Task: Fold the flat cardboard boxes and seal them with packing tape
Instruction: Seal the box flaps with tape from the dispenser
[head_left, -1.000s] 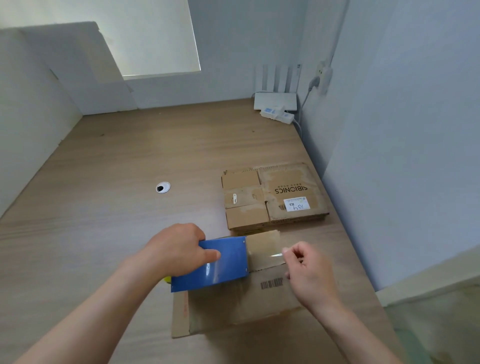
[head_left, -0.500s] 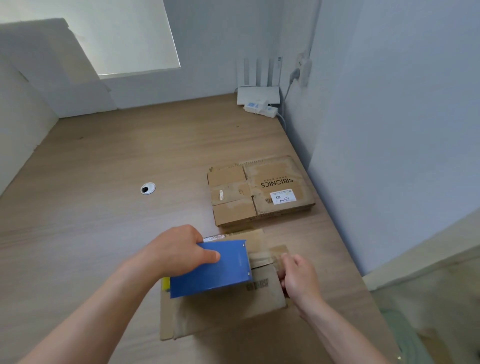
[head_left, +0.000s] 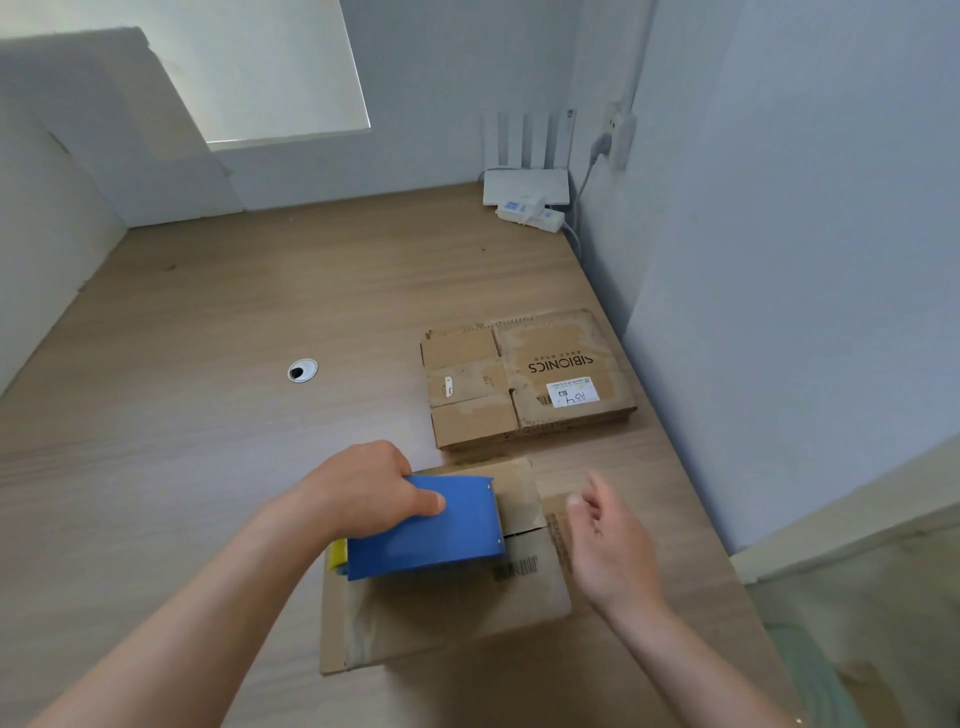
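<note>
Now a wooden table (head_left: 208, 415) between pale walls (head_left: 779, 208) carries the cardboard box (head_left: 441, 613). On it the left hand (head_left: 363, 488) grips the blue tape dispenser (head_left: 436, 530); over its right edge the right hand (head_left: 613, 545) hangs with loose fingers.

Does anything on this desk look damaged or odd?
The flattened SIBIONICS boxes by the wall look worn: pale patches where the surface paper has torn away. The box under the blue tape dispenser shows a similar pale strip at left.
</note>
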